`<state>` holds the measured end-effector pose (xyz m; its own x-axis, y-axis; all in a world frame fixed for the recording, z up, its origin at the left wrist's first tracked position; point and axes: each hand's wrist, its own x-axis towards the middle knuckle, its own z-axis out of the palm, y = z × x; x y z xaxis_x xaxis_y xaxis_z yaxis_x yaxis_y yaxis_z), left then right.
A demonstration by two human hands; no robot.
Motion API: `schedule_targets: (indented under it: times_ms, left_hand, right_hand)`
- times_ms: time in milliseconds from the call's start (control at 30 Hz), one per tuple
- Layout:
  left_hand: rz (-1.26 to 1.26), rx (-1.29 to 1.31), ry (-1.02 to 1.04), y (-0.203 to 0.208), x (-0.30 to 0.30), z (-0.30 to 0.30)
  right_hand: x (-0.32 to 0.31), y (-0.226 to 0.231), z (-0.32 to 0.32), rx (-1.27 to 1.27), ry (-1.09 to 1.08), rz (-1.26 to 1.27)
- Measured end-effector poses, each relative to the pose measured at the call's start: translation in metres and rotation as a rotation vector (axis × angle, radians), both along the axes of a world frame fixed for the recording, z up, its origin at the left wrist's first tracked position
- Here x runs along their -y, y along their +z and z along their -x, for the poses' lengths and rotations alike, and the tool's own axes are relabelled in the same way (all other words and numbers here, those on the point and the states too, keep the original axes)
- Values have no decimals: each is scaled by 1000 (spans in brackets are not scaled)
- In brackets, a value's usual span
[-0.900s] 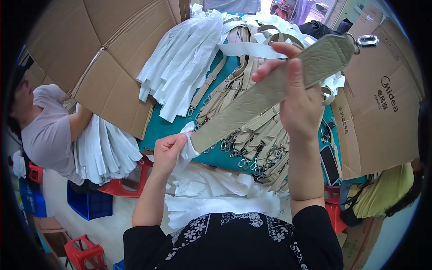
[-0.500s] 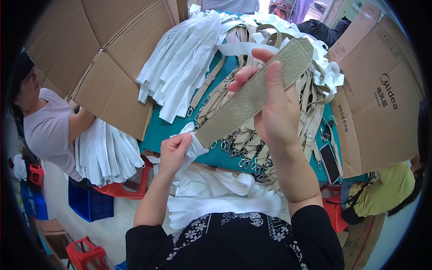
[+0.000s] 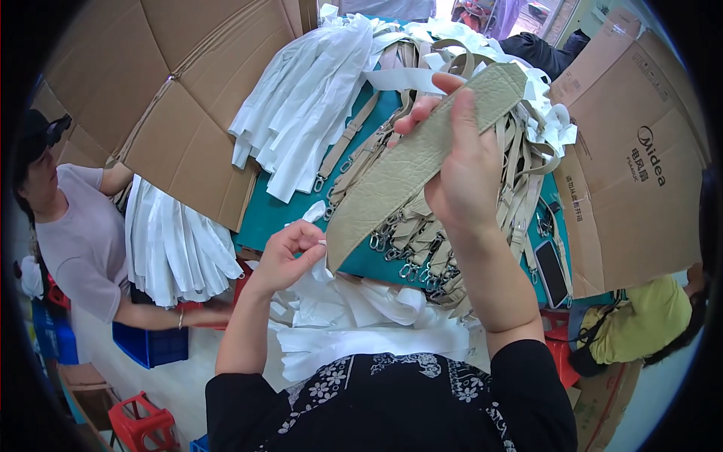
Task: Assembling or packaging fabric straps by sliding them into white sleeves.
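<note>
Above the table (image 3: 260, 214), my right hand (image 3: 467, 181) clasps a light-looking, probably pliable beige strap (image 3: 392, 192), best held mid-length; my left hand (image 3: 290, 255) pinches white wrapping (image 3: 322, 269).

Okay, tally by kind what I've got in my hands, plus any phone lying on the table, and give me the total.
Wide beige strap, in the right hand: 1
White strip, in the left hand: 1
Phone, on the teal table: 1
Total: 3
</note>
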<state>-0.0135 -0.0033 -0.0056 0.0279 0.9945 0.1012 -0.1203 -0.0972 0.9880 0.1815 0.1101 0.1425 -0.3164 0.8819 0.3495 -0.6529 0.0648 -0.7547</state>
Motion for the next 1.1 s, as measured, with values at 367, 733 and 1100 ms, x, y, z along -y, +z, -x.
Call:
schedule_targets:
  times_ms: [367, 733, 1100]
  left_hand:
    - [88, -161, -70, 49, -9, 27]
    - [52, -262, -76, 38, -8, 37]
    - [105, 6, 83, 47, -4, 37]
  right_hand:
    - [0, 19, -7, 17, -33, -279]
    - [12, 6, 8, 12, 175, -33]
    - [25, -29, 29, 431, 353, -320]
